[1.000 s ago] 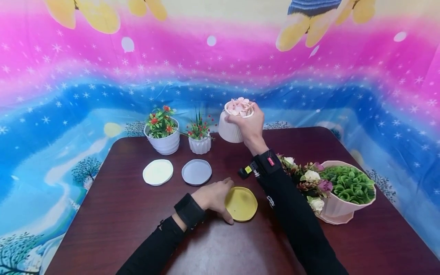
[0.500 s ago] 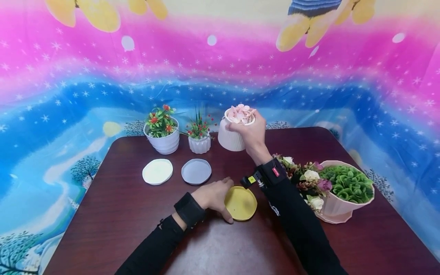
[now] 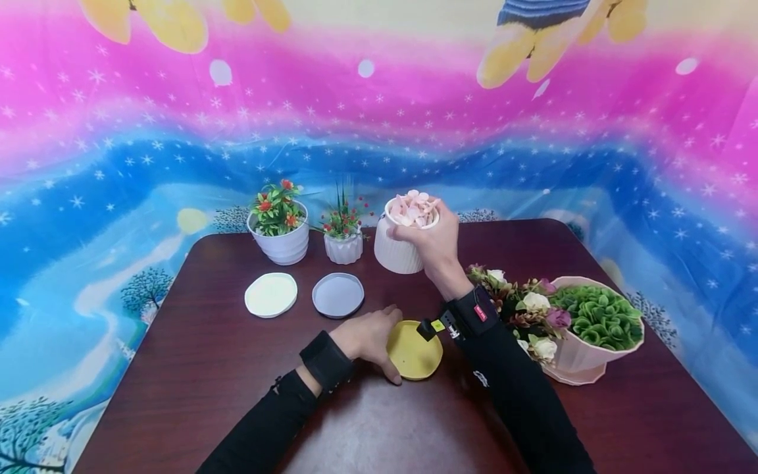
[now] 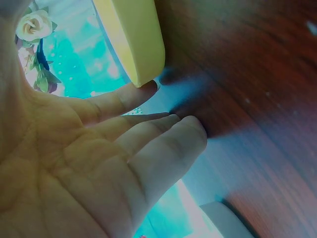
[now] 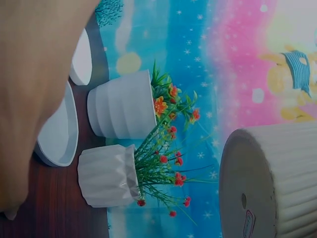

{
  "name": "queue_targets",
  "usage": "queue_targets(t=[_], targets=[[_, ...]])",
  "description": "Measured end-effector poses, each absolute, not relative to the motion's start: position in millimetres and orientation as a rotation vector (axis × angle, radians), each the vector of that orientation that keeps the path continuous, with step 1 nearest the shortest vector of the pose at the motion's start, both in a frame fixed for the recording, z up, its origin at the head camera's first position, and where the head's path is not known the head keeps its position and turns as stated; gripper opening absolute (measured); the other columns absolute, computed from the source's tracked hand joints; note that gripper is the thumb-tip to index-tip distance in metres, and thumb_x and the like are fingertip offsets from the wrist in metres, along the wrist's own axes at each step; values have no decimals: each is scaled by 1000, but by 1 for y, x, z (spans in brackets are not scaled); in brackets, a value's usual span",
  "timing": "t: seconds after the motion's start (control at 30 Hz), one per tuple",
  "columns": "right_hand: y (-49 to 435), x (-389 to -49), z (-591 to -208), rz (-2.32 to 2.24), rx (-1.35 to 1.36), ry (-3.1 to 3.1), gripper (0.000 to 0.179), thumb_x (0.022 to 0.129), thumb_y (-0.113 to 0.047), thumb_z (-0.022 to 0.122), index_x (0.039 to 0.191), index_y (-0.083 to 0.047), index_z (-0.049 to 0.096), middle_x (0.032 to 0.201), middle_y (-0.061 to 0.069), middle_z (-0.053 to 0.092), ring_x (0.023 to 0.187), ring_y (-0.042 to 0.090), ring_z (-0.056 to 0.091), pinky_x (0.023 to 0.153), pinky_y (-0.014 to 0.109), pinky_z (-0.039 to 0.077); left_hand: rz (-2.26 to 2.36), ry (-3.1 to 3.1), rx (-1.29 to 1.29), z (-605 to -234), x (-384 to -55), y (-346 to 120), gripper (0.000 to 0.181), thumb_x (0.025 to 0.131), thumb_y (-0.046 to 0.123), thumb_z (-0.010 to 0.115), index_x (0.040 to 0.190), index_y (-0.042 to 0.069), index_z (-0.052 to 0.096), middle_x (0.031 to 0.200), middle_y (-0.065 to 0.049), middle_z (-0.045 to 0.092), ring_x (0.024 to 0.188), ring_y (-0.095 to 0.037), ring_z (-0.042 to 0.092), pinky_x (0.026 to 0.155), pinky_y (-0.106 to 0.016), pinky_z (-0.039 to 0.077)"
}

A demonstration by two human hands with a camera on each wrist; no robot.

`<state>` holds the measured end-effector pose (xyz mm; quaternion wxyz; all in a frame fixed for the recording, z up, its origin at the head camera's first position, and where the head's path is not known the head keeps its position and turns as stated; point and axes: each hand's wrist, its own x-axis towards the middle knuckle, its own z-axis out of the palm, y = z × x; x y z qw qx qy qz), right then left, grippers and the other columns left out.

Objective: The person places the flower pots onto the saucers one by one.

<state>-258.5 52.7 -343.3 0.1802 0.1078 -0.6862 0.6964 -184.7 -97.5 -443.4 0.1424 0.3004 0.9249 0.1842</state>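
Note:
My right hand (image 3: 437, 240) grips a cream ribbed flowerpot (image 3: 397, 253) near its rim, with pink flowers (image 3: 412, 208) filling its mouth. In the right wrist view the underside of the flowerpot (image 5: 247, 188) shows a drainage hole and a small label, so it is held off the table. My left hand (image 3: 368, 339) rests on the table at the left edge of a yellow saucer (image 3: 417, 359). Its fingers lie fairly straight in the left wrist view, one fingertip right at the corner of the yellow saucer (image 4: 136, 44).
A white pot with orange-red flowers (image 3: 281, 240) and a small white pot with red berries (image 3: 343, 249) stand at the back. Before them lie a white saucer (image 3: 271, 295) and a grey saucer (image 3: 338, 295). At right are roses (image 3: 535, 303) and a pink pot (image 3: 583, 359) of green leaves.
My right hand has lowered the flowerpot toward the table, and the right forearm has shifted slightly toward me and right. My left hand and the yellow saucer stay in place.

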Motion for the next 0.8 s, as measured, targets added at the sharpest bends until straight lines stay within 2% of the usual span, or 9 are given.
queue_targets(t=[0.33, 0.57, 0.77, 0.8], targets=[[57, -244, -344, 1952, 298, -1978, 73, 59, 3, 88, 128, 4, 65, 121, 15, 69, 104, 23, 63, 91, 33, 53, 499, 2652, 848, -442, -186, -96, 110, 60, 51, 104, 146, 3, 54, 146, -15, 58, 115, -25, 64, 103, -38, 54], [61, -235, -348, 1957, 288, -1992, 72, 60, 2, 90, 128, 3, 65, 120, 15, 70, 104, 23, 65, 91, 33, 53, 512, 2647, 865, -445, -189, -96, 107, 60, 51, 104, 143, 3, 56, 140, -13, 61, 110, -22, 65, 101, -37, 55], [66, -228, -352, 1946, 284, -2029, 77, 61, 1, 90, 134, 0, 65, 124, 14, 70, 107, 23, 63, 94, 35, 51, 560, 2628, 874, -444, -189, -98, 103, 60, 49, 104, 140, 5, 57, 130, -10, 63, 104, -20, 64, 98, -38, 56], [67, -227, -353, 1944, 289, -2034, 77, 61, 1, 90, 134, 0, 65, 125, 14, 70, 108, 23, 63, 95, 36, 51, 573, 2629, 898, -448, -191, -100, 105, 59, 53, 103, 140, 6, 57, 128, -8, 63, 102, -19, 63, 96, -37, 56]])
